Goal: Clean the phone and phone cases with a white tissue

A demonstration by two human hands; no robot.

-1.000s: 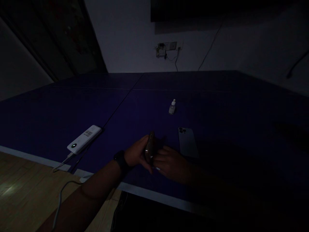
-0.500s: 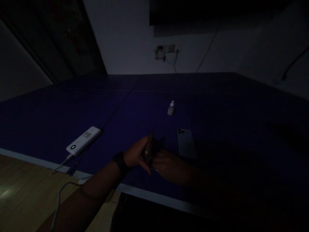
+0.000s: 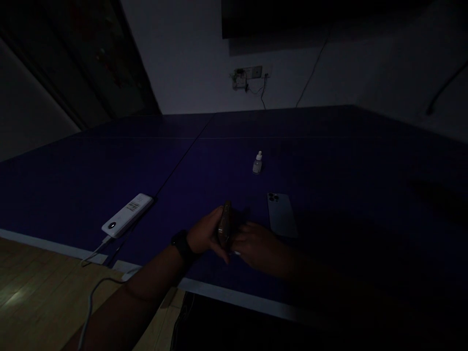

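Observation:
My left hand [image 3: 206, 234], with a dark watch on its wrist, grips a smartphone [image 3: 224, 224] that stands on edge, its narrow side facing me. My right hand [image 3: 258, 248] is closed against the far side of that phone, fingers curled. A small white bit [image 3: 236, 253] shows by its fingers; what it belongs to is hidden. Just beyond the right hand a second, pale blue phone [image 3: 282, 214] lies with its cameras up. Farther off stands a small dropper bottle [image 3: 257, 163] with a white top.
A white power bank [image 3: 127, 214] with a lit display lies at left on the dark blue table [image 3: 146, 161], and a white cable [image 3: 95, 251] runs from it over the edge. Sockets with plugs [image 3: 246, 75] are on the wall behind. The room is very dim.
The view has shifted and tilted slightly. Both hands keep nearly the same pose around the phone, and the things on the table have not moved.

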